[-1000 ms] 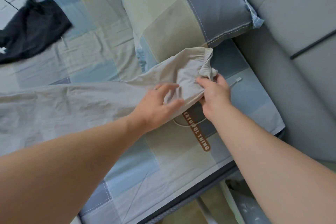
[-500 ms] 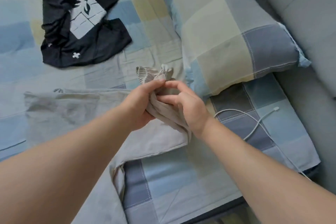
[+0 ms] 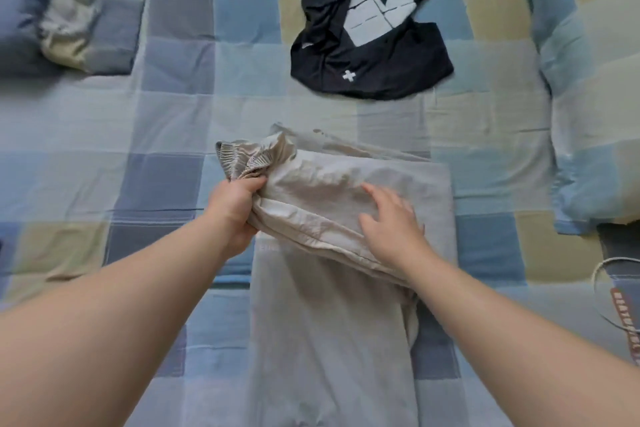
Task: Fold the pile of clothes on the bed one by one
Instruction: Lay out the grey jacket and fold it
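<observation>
Beige trousers (image 3: 332, 315) lie lengthwise down the middle of the checked bed, their top part doubled over into a thick fold. My left hand (image 3: 235, 208) grips the bunched elastic waistband (image 3: 239, 163) at the fold's left end. My right hand (image 3: 391, 222) rests flat, fingers spread, on top of the folded layer. A crumpled black T-shirt (image 3: 370, 28) with a pale printed panel lies farther back on the bed, apart from the trousers.
The checked bedsheet (image 3: 166, 135) in blue, grey and yellow covers the bed. A pillow (image 3: 69, 7) lies at the far left and another pillow (image 3: 595, 94) at the right. A white cable (image 3: 602, 288) loops at the right edge beside a brown lettered strap (image 3: 628, 322).
The view has swung left from the bed's right edge. Both hands carried the waistband end across and laid it over the trousers; my right hand let go and now lies flat.
</observation>
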The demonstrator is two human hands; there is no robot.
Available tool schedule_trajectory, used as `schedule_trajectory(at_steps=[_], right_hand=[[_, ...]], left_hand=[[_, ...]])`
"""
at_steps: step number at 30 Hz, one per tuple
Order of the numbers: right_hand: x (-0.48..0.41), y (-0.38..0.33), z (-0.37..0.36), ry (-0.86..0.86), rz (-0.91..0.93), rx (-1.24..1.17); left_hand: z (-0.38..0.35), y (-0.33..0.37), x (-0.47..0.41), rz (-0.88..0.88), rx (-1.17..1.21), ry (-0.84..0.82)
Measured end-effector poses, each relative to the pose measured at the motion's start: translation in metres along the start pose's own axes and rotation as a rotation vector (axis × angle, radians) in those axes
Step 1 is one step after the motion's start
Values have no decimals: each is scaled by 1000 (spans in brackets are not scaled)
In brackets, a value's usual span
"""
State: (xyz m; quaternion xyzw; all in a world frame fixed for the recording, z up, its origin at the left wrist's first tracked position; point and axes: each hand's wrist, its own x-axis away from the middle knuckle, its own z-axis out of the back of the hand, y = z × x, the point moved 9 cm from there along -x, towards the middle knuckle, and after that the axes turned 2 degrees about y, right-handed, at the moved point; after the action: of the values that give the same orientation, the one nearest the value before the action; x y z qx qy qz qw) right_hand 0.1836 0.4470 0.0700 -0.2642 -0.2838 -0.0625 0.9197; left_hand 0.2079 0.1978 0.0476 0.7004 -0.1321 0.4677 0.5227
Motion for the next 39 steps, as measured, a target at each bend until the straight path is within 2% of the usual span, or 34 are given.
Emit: schedule_trajectory(at_steps=[4,7,9,11,13,16,19,22,25,27,28,30,31,32,35,37,39], right_hand=[[-6,-33,-68,-127,-3,149],[-19,-38,-108,-200,32,160],[-27,-39,-127,-235,80,147],[-29,-39,-136,-272,78,68],[-28,-35,-134,-265,29,-117],[-27,-26,-108,-180,-30,-312],[-20,-13,-75,-142,-73,-437],[-15,10,-39,-94,-119,-484],[-14,33,-7,9,-37,-273],[-12,35,10,137,86,-83],[-10,30,15,213,163,-27],[-10,15,13,292,274,47],[-16,8,4,284,302,91],[-24,0,-9,259,325,150],[-55,-12,-49,202,349,330],[-81,-3,-75,202,323,392],[-101,12,-101,232,309,442]], left_hand=[[93,9,-34,-37,-33,137],[134,11,-48,-51,-101,236],[151,12,-52,-82,-199,321],[155,19,-51,-175,-410,382],[143,27,-42,-285,-629,419],[103,41,-23,-466,-798,384],[44,46,2,-614,-883,257],[-23,30,22,-657,-981,83],[-72,-18,17,-495,-1250,-135],[-82,-34,13,-453,-1387,-145],[-82,-29,14,-540,-1444,-77],[-82,-12,16,-833,-1503,67],[-80,-13,10,-910,-1526,64],[-75,-19,-3,-917,-1575,14],[-56,-51,-51,-795,-1744,-137],[-47,-69,-74,-806,-1748,-121],[-43,-84,-90,-894,-1712,-30]])
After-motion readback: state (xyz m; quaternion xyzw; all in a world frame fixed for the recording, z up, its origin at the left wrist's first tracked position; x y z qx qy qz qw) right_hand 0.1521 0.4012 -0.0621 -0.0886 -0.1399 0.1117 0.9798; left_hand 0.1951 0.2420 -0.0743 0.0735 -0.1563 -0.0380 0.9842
